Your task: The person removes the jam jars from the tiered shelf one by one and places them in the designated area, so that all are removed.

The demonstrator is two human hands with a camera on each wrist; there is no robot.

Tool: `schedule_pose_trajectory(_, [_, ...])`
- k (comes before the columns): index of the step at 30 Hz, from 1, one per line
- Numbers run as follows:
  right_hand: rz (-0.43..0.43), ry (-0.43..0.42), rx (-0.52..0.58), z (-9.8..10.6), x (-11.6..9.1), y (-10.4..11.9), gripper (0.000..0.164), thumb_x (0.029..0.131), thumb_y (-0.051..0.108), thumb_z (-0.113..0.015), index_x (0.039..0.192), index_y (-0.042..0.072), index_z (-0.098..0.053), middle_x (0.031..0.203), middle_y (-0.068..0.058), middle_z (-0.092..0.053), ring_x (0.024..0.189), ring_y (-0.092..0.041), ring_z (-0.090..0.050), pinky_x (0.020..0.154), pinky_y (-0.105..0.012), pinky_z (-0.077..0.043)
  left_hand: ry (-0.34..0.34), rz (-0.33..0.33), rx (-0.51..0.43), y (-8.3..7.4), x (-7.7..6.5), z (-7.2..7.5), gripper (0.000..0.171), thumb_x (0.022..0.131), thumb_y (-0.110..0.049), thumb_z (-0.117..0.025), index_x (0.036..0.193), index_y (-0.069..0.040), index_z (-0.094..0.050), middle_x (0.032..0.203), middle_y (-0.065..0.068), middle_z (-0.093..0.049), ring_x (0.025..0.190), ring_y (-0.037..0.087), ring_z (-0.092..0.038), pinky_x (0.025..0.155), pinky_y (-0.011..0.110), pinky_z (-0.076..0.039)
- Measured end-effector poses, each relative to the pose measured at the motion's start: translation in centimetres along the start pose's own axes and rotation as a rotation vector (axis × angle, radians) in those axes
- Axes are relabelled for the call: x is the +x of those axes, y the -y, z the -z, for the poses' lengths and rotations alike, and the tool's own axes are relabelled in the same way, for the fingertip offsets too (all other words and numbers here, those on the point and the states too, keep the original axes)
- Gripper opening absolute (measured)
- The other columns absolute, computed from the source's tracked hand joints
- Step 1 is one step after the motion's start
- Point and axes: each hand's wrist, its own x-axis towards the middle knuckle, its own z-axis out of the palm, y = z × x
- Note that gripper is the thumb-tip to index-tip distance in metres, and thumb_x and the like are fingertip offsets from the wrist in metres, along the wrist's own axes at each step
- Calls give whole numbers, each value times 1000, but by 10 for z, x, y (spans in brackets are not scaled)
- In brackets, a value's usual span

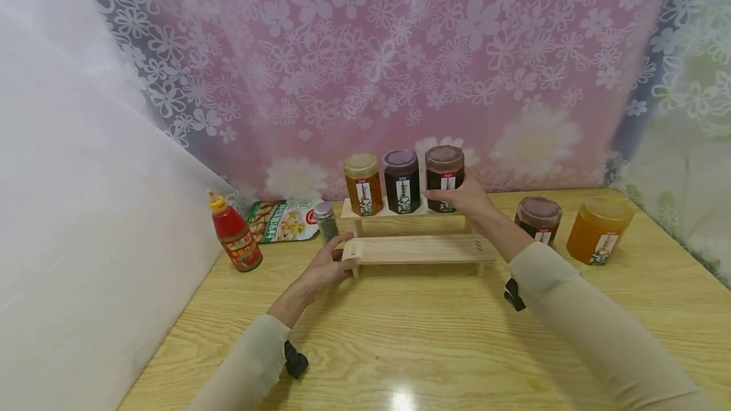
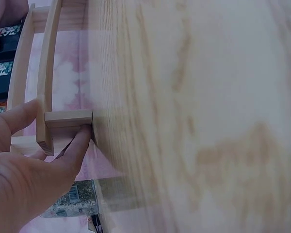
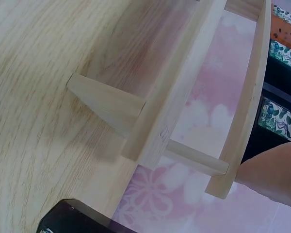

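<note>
The right hand (image 1: 465, 198) grasps a brown-lidded jar (image 1: 441, 177) at the right end of the upper tier of the wooden rack (image 1: 417, 249), beside a purple-lidded jar (image 1: 402, 173) — the left hand (image 1: 324, 269) pinches the lower tier's left end, above the counter (image 1: 400, 328).

Left of the left hand (image 1: 324, 265), a red squeeze sauce bottle (image 1: 235, 236) stands on the wood-grain tabletop (image 1: 411, 335). Just beyond that hand stands a spice shaker (image 1: 327, 222), a food packet (image 1: 285, 221) lying left of it; farther beyond hangs a pink floral curtain (image 1: 371, 49).
</note>
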Motion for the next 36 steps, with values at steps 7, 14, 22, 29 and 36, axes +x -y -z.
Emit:
schedule_pose_trajectory(7, [11,4,0,0,-6,2,81,92,22,-81,156,8,-34,148,-23,-46,135,-41,-46,113,-57,-39,15,0,-5,-3,-1,1,67,103,-9,-67,162,-16,-34,149,30,-47,126,37,-60,102,50,-53])
schedule_pose_trajectory(14, [3,32,26,7,-18,-2,89,93,20,-80,162,11,-25,152,-23,-42,139,-42,-43,116,-59,-36,20,-1,-10,-3,-2,0,66,103,-9,-66,161,-15,-34,146,31,-48,126,41,-59,101,50,-53])
schedule_pose_trajectory(22, [-11,41,7,16,-32,-4,84,92,25,-81,158,9,-31,148,-22,-44,135,-40,-46,114,-57,-37,6,-2,-28,-1,-1,-1,66,103,-8,-66,160,-16,-36,144,31,-50,125,40,-60,102,51,-53])
schedule_pose_trajectory(29, [-30,49,17,21,-50,0,85,94,25,-80,159,8,-29,151,-23,-41,137,-41,-44,112,-57,-38,8,-4,-27,-1,0,0,66,102,-7,-67,160,-16,-36,144,30,-51,124,38,-61,100,49,-55])
schedule_pose_trajectory(36, [-53,29,30,28,-67,2,86,92,21,-81,159,5,-30,151,-23,-42,137,-39,-44,113,-55,-37,14,-1,-14,-1,0,1,68,103,-9,-66,162,-14,-33,146,31,-49,127,39,-60,102,50,-53])
